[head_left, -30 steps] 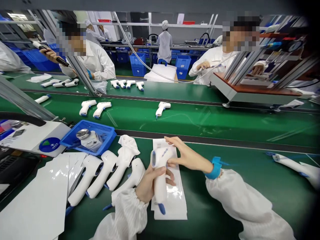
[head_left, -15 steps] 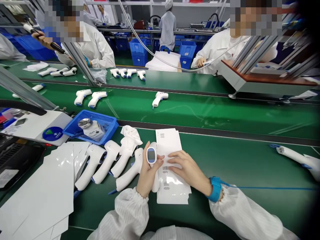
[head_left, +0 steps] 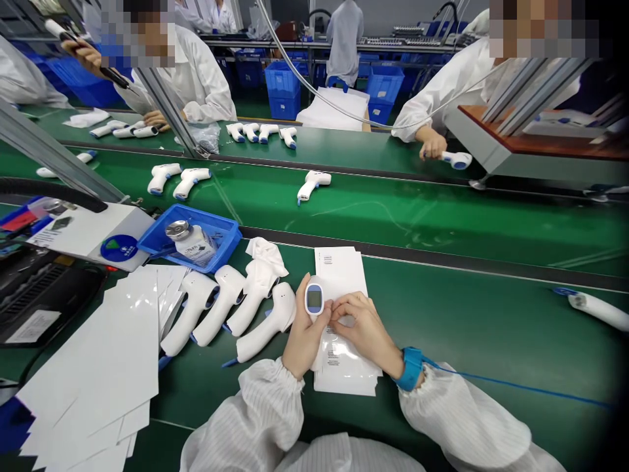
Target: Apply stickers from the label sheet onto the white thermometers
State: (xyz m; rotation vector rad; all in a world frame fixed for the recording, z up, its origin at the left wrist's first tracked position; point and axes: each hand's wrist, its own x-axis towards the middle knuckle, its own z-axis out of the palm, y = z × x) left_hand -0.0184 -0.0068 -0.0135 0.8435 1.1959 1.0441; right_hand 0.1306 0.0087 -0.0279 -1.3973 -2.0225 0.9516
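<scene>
An infrared thermometer (head_left: 314, 298) is upright in my left hand (head_left: 302, 337), its small grey screen facing me. My right hand (head_left: 362, 328) has thumb and fingers pinched together beside the thermometer, almost meeting my left fingertips. Whatever may be in that pinch is too small to make out. Beneath both hands lies a stack of white label sheets (head_left: 340, 265) with printed black text. To the left, several more white thermometers (head_left: 265, 331) rest side by side, and a crumpled white cloth (head_left: 268, 255) covers part of one.
A blue tray (head_left: 230, 246) holds a bottle with a metal cap. White sheets (head_left: 108, 354) lie fanned at left, near a black device (head_left: 44, 301). A blue cord runs from my wrist strap (head_left: 410, 368). Thermometers sit on the green belt (head_left: 393, 216); co-workers sit beyond.
My right fingers have closed from a loose spread into a pinch near the thermometer. The view has shifted slightly. Across the belt, the right co-worker's hand has come forward with a thermometer.
</scene>
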